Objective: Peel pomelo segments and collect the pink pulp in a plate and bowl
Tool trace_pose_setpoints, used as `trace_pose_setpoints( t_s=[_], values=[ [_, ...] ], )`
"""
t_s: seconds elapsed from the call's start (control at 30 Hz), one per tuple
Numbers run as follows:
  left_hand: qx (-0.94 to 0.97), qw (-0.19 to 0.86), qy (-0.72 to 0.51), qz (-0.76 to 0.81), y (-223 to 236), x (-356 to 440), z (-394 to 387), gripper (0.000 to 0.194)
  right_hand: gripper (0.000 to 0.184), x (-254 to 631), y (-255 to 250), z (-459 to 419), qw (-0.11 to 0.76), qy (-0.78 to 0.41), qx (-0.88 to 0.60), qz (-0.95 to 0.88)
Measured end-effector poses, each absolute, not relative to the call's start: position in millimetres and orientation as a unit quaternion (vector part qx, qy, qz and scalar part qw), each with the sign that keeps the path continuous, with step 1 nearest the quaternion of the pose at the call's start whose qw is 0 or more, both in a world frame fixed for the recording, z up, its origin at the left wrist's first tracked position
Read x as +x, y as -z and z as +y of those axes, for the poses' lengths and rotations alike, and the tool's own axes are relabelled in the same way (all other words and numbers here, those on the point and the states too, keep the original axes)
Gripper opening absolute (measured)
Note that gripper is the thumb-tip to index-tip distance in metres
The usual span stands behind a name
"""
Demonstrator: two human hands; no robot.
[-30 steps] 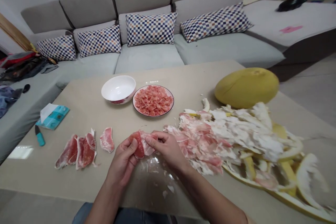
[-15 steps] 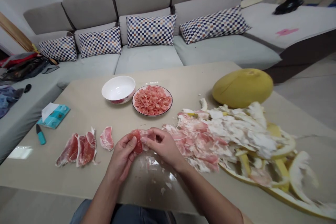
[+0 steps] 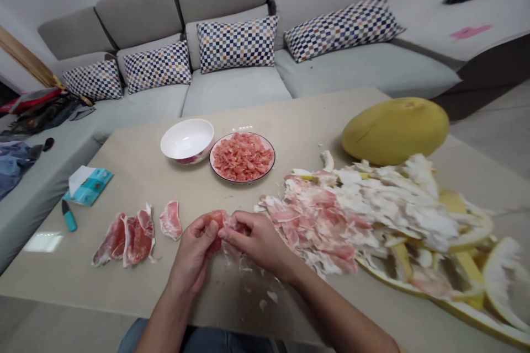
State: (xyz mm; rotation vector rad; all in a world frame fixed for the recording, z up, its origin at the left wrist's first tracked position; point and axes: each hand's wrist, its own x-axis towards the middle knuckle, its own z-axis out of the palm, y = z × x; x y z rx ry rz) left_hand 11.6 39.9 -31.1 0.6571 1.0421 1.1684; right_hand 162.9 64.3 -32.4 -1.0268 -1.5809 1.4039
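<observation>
Both hands meet over the near part of the table. My left hand (image 3: 192,248) and my right hand (image 3: 257,240) pinch a pink pomelo segment (image 3: 218,219), which my fingers mostly hide, with torn white membrane hanging below it. To the left lie several peeled segments (image 3: 124,241) and one more piece (image 3: 170,220). A heap of pink-white membrane (image 3: 312,226) lies just right of my right hand. Beyond it are white pith (image 3: 409,209) and yellow rind (image 3: 467,309). A yellow-green pomelo (image 3: 395,131) rests at the far right.
A plate of pink pulp (image 3: 242,158) and a white bowl (image 3: 187,139) stand on the beige table (image 3: 124,176). A tissue pack (image 3: 88,186) and a teal-handled knife (image 3: 69,216) lie at the left. A grey sofa (image 3: 236,94) with checked cushions stands behind.
My hands have drawn closer together around the segment, and more of it is hidden. Its membrane now hangs lower. The whole view has shifted slightly.
</observation>
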Motion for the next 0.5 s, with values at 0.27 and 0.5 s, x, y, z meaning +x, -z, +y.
trace_pose_setpoints(
  t_s=[0.27, 0.5],
  values=[
    [0.245, 0.736, -0.486, 0.404, 28.1, 9.7, 38.0, 0.028, 0.042, 169.6, 27.5, 63.9, 0.355, -0.641, -0.297, -0.612],
    [0.201, 0.759, -0.487, 0.382, 25.8, 7.4, 39.0, 0.026, 0.045, 168.1, 34.3, 64.5, 0.348, -0.688, -0.279, -0.573]
  ],
)
